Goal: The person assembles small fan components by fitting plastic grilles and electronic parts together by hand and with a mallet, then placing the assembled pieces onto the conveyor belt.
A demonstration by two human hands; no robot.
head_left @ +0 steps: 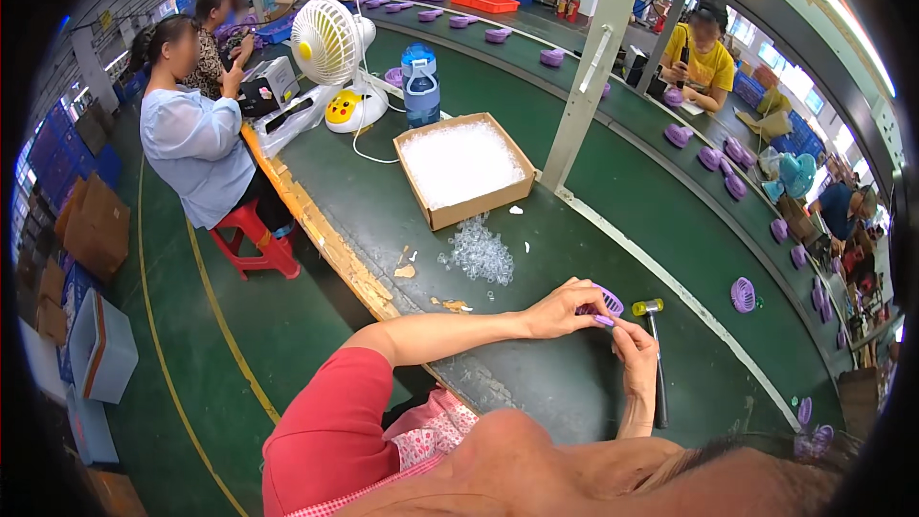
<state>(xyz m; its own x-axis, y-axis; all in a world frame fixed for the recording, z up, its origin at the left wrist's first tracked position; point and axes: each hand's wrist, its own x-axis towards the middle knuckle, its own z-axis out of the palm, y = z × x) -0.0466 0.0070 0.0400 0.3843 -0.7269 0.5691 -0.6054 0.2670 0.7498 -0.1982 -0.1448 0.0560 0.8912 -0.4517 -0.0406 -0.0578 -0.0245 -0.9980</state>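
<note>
Over the near bench, my left hand (563,311) is closed around a purple slotted plastic part (610,303), with its rounded slotted end showing beyond my fingers. My right hand (636,352) comes up from below, its thumb and fingertips pinched at the near end of the same part. Whether a small piece sits between those fingertips is too small to tell. Just right of my hands lies a hammer (659,364) with a yellow head and black handle. Left of them, small clear plastic rings (481,251) are heaped before an open cardboard box (450,213) of whitish clear pieces.
A blue water bottle (420,96) and a white fan (330,43) stand farther back. Along the right, a green conveyor (661,220) carries purple parts, one slotted piece (743,295) lying nearer. A metal post (595,67) rises beside the box. Several co-workers sit around.
</note>
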